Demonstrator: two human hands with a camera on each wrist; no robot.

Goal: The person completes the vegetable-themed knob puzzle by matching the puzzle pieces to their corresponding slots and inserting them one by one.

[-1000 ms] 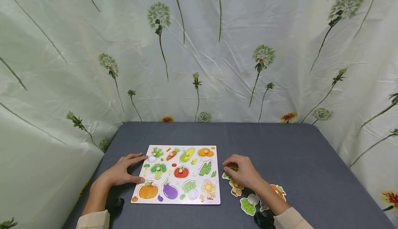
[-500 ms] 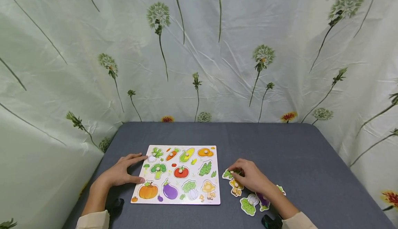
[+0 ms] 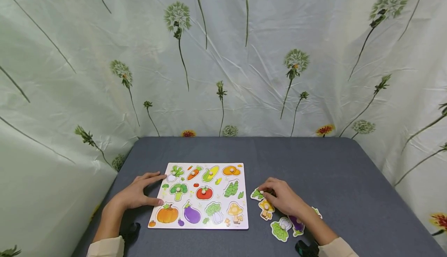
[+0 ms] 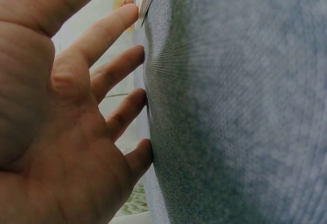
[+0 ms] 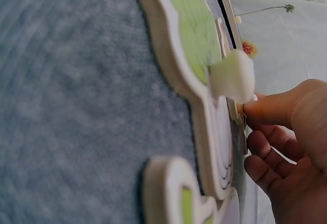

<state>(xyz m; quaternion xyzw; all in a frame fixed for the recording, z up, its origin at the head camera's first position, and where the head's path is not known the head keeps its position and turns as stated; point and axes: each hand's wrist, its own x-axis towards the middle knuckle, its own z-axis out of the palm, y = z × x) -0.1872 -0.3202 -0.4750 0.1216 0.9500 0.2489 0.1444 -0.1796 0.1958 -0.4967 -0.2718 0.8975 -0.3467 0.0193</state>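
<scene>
A white peg puzzle board (image 3: 195, 226) with printed vegetables lies on the table. Straight fingers of my left hand (image 3: 137, 193) rest at its left edge, thumb and index finger apart, as the left wrist view (image 4: 76, 116) also shows. To the right of the board, my right hand (image 3: 284, 199) has thumb and index finger at the knob of a green leafy vegetable puzzle piece (image 3: 256, 195), pinching it; the hand covers part of the piece. Close by lie a mushroom piece (image 3: 266, 209), a bok choy piece (image 3: 280, 230) and an eggplant piece (image 3: 297, 226), partly under the right forearm.
Knobbed broccoli (image 3: 179, 190), tomato (image 3: 204, 193), carrot and corn pieces sit in the board. Another piece (image 3: 317, 212) shows past the right forearm. Dark wrist devices (image 3: 306, 248) are near both sleeves. A flowered curtain (image 3: 223, 55) hangs behind the grey table (image 3: 297, 156).
My right hand has shifted slightly right and down, its fingertips now at the green piece's knob. More of the eggplant piece shows. My left hand has stayed at the board's edge.
</scene>
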